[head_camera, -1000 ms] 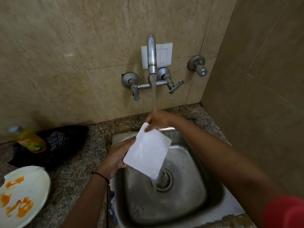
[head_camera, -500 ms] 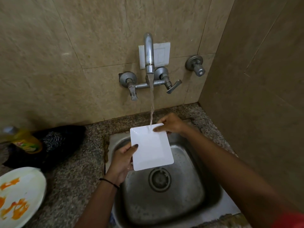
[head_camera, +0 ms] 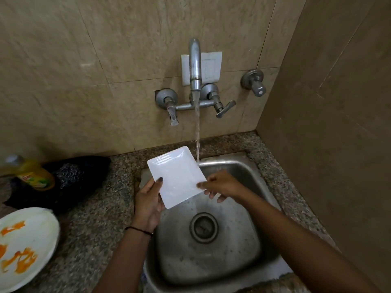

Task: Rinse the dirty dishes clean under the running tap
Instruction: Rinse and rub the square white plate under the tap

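Observation:
A small white square plate (head_camera: 176, 175) is held over the back left of the steel sink (head_camera: 243, 172). My left hand (head_camera: 149, 203) grips its left edge, thumb on top. My right hand (head_camera: 220, 185) pinches its right edge. The wall tap (head_camera: 195, 66) is running, and its stream (head_camera: 197, 132) falls just past the plate's far right corner into the sink. A round white plate (head_camera: 25, 242) smeared with orange sauce lies on the counter at the left.
A yellow dish-soap bottle (head_camera: 31, 173) lies on a black bag (head_camera: 72, 176) on the speckled counter (head_camera: 95, 225). Tiled walls close in behind and on the right. The drain (head_camera: 204, 227) sits in the sink's middle.
The square plate has shifted left and tilted, so the stream now passes its right corner instead of hitting it. My right hand slid from the top edge to the right edge.

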